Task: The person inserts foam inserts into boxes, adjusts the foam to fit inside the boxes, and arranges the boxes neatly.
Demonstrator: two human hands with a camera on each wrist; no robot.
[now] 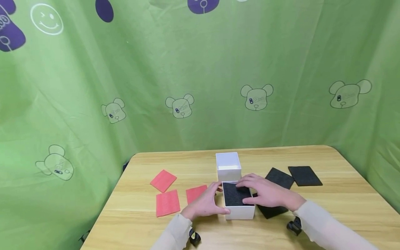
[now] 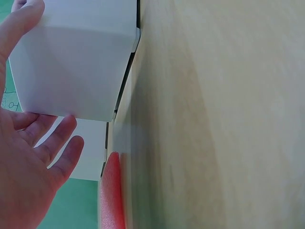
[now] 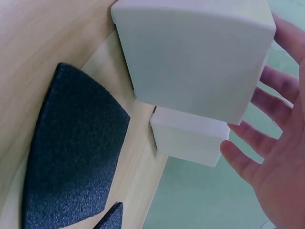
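Gripping the front white box (image 1: 240,213) from its left is the left hand (image 1: 206,203); the right hand (image 1: 267,192), fingers loosely extended, touches black foam (image 1: 232,197) inside it.

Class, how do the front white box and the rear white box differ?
The front white box holds a black foam square; the rear white box shows its white inside. The left hand and right hand are at the front white box, while neither holds the rear white box. Both have open tops.
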